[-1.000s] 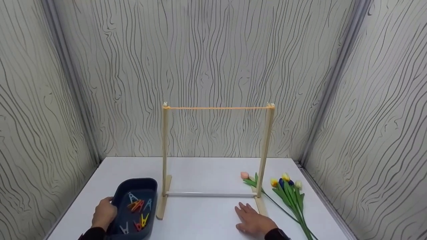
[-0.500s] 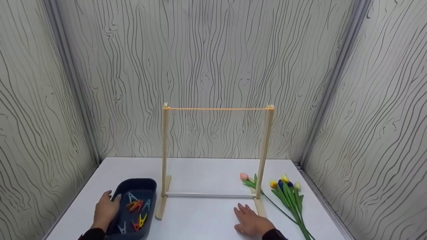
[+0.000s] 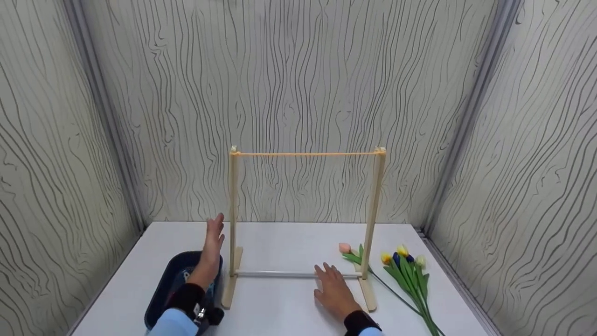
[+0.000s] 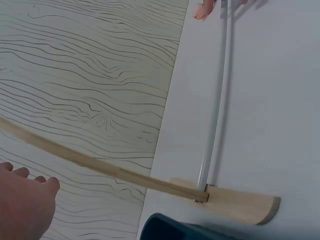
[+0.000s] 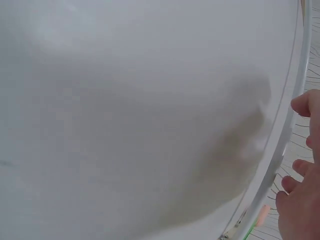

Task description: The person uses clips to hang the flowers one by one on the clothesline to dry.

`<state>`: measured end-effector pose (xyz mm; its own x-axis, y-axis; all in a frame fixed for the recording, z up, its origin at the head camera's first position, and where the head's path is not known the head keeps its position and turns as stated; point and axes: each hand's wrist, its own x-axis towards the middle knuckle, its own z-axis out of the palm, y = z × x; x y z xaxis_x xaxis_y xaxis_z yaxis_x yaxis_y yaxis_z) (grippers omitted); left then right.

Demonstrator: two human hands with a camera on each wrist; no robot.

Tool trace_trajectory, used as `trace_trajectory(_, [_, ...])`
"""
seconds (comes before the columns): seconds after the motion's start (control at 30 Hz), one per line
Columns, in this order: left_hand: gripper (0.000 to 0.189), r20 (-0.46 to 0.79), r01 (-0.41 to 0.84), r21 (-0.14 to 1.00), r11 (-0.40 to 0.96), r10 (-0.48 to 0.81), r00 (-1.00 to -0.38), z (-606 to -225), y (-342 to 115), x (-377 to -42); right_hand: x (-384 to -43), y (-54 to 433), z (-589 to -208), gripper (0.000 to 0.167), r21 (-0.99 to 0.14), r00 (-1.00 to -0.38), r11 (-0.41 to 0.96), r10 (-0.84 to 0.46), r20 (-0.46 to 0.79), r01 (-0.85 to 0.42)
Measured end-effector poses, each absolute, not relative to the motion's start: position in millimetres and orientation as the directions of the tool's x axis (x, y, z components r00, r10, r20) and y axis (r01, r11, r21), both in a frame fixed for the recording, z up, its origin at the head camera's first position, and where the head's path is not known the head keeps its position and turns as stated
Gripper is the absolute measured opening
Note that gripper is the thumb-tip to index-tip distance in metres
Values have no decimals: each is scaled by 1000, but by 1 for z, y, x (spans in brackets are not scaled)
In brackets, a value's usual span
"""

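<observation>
My left hand (image 3: 211, 247) is raised beside the left post of a wooden frame (image 3: 232, 210), its fingers straight and holding nothing. It hangs over a dark blue tray (image 3: 156, 298), and my forearm hides most of the clothespins (image 3: 186, 274) inside. In the left wrist view the left hand (image 4: 25, 205) appears near the wooden post (image 4: 100, 166). My right hand (image 3: 333, 291), fingers spread, is near the frame's white bottom rod (image 3: 275, 274). Its shadow falls on the tabletop in the right wrist view, where the hand (image 5: 300, 185) shows beside the rod (image 5: 280, 150). Contact there is unclear.
An orange string (image 3: 303, 154) spans the post tops. A pink tulip (image 3: 344, 248) lies with its stem behind the right post. Several more tulips (image 3: 410, 275) lie to the right. Patterned walls (image 3: 298, 93) enclose the white table (image 3: 280, 308).
My left hand has let go of the tray's left rim and risen forward and right, toward the left post. The right hand has moved slightly forward and left, toward the rod.
</observation>
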<state>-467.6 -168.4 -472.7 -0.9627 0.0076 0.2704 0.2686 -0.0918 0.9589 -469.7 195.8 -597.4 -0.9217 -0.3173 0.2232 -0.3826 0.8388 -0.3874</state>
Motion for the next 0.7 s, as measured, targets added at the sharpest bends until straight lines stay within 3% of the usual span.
trace_trajectory(0.33, [80,310,310,950,-30,19,-950,-486,-157,-463,-474,190,-592,72,-364,-950,886,-312,-7,-289])
trace_trajectory(0.7, [73,356,355,934,-30,30,-934,-494,-160,-457,-470,184,-594,79,-373,-948,880,-319,-1,-295])
